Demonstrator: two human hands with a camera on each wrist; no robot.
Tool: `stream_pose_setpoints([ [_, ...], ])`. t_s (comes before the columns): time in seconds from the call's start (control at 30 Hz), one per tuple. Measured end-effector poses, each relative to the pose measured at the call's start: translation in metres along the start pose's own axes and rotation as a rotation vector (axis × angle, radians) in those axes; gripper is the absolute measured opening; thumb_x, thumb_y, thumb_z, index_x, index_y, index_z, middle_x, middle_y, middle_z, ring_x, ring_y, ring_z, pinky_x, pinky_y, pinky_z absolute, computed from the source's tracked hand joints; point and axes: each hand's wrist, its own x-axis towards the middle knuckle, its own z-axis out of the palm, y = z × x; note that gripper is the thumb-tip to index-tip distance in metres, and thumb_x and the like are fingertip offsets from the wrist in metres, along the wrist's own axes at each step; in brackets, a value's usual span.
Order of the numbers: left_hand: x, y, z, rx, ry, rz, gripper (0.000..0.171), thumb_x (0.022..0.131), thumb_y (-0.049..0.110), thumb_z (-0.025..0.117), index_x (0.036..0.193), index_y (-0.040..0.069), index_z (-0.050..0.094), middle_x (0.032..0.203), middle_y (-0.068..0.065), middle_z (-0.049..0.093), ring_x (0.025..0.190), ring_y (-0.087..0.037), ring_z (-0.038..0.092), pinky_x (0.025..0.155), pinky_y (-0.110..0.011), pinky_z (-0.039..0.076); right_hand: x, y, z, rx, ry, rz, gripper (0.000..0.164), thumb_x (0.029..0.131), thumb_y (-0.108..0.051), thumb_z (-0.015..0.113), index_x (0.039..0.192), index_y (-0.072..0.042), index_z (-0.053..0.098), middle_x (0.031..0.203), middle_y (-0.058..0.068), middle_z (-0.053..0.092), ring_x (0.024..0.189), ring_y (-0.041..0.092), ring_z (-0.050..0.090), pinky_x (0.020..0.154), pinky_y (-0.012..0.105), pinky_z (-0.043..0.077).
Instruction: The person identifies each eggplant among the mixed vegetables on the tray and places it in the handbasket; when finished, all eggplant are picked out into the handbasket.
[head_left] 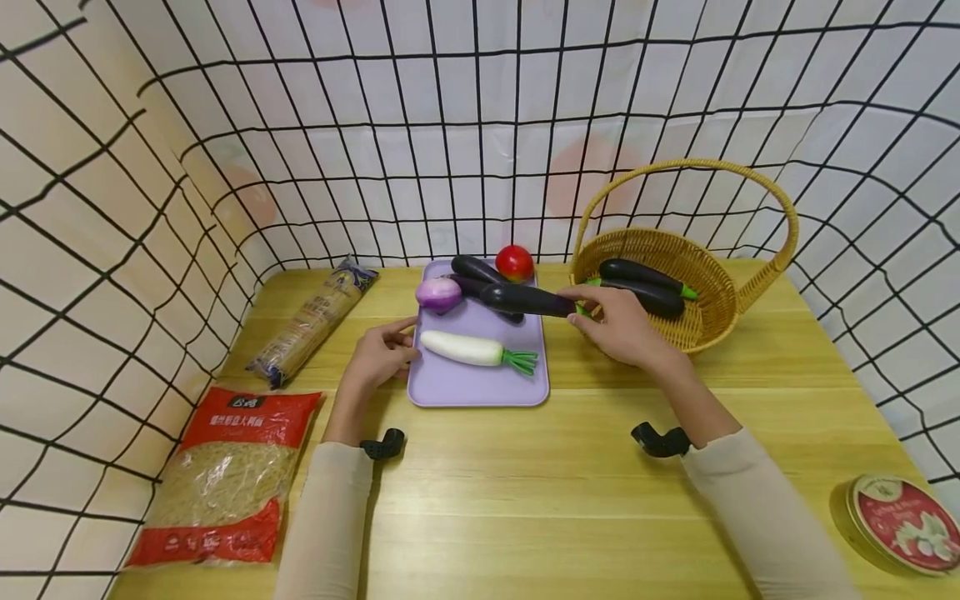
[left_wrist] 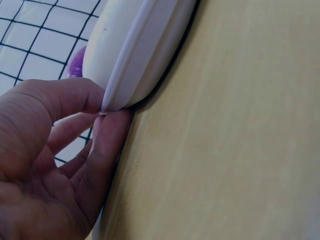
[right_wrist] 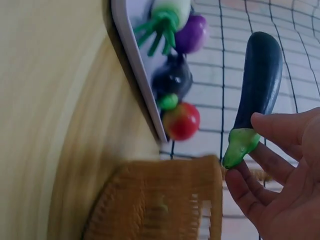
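Observation:
My right hand (head_left: 618, 327) pinches a dark eggplant (head_left: 525, 300) by its green stem end, also seen in the right wrist view (right_wrist: 261, 75). The eggplant points left, over a lilac tray (head_left: 480, 390). At the tray's left edge, my left hand (head_left: 377, 354) pinches the rim between thumb and finger, as the left wrist view shows. A white radish (head_left: 463, 347) with green leaves lies across the tray. Behind it are a purple onion (head_left: 438, 294), dark eggplants (head_left: 474, 267) partly hidden by the held one, and a red round fruit (head_left: 514, 262).
Right of the tray stands a wicker basket (head_left: 705, 262) with a tall handle and eggplants (head_left: 647, 296) inside. To the left lie a pack of noodles (head_left: 315, 321) and a red pasta bag (head_left: 232, 467). A round tin (head_left: 903, 525) sits front right. Black wire grid encloses the table's back and sides.

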Motion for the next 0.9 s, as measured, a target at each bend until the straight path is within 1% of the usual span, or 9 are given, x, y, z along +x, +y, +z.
stream_pose_setpoints([
  [0.1,0.0,0.0,0.0,-0.001,-0.002,-0.001,0.064,0.09,0.007,0.073,0.149,0.027,0.058,0.111,-0.011,0.064,0.087,-0.019,0.062,0.068,-0.033,0.065,-0.009,0.009,-0.012,-0.017,0.025,0.001,0.04,0.101,-0.018,0.065,0.141,-0.017,0.064,0.131,0.015,0.067,0.111,0.035,0.062,0.093,0.052,0.052],
  [0.2,0.0,0.001,0.0,0.004,0.0,0.0,0.064,0.09,0.007,0.073,0.149,0.027,0.057,0.11,-0.011,0.064,0.087,-0.018,0.062,0.068,-0.033,0.065,-0.017,0.018,-0.022,-0.022,0.047,0.002,0.04,0.102,-0.018,0.064,0.142,-0.016,0.062,0.135,0.018,0.064,0.114,0.036,0.062,0.093,0.054,0.052],
  [0.3,0.0,0.001,0.0,0.004,0.003,-0.001,0.064,0.09,0.007,0.073,0.149,0.026,0.057,0.11,-0.011,0.063,0.087,-0.019,0.061,0.067,-0.034,0.065,-0.024,0.028,-0.03,-0.025,0.053,0.029,0.041,0.103,-0.018,0.063,0.144,-0.016,0.061,0.135,0.02,0.063,0.11,0.035,0.061,0.085,0.049,0.051],
  [0.43,0.0,0.0,0.0,0.001,0.003,-0.001,0.064,0.09,0.007,0.073,0.149,0.026,0.057,0.11,-0.011,0.063,0.088,-0.019,0.061,0.067,-0.034,0.065,-0.032,0.04,-0.04,-0.036,0.053,0.078,0.041,0.103,-0.019,0.062,0.144,-0.017,0.061,0.126,0.021,0.066,0.1,0.033,0.062,0.074,0.04,0.047],
  [0.57,0.001,-0.002,0.0,0.001,0.003,-0.002,0.064,0.09,0.007,0.073,0.149,0.026,0.057,0.11,-0.011,0.063,0.088,-0.019,0.061,0.067,-0.034,0.065,-0.036,0.051,-0.047,-0.047,0.052,0.106,0.04,0.103,-0.02,0.063,0.143,-0.016,0.061,0.121,0.023,0.066,0.099,0.033,0.064,0.074,0.037,0.05],
  [0.73,0.002,-0.003,0.0,0.002,0.006,0.001,0.064,0.09,0.007,0.073,0.149,0.027,0.058,0.11,-0.012,0.063,0.088,-0.02,0.061,0.067,-0.034,0.065,-0.038,0.067,-0.054,-0.076,0.049,0.112,0.04,0.103,-0.019,0.063,0.142,-0.013,0.061,0.119,0.024,0.065,0.101,0.035,0.064,0.075,0.041,0.05],
  [0.9,0.002,-0.002,0.0,0.007,0.002,-0.001,0.065,0.089,0.007,0.073,0.149,0.028,0.058,0.111,-0.012,0.063,0.089,-0.021,0.062,0.068,-0.034,0.065,-0.037,0.084,-0.057,-0.093,0.027,0.145,0.04,0.103,-0.016,0.061,0.143,-0.01,0.059,0.128,0.026,0.063,0.112,0.041,0.062,0.081,0.051,0.052],
])
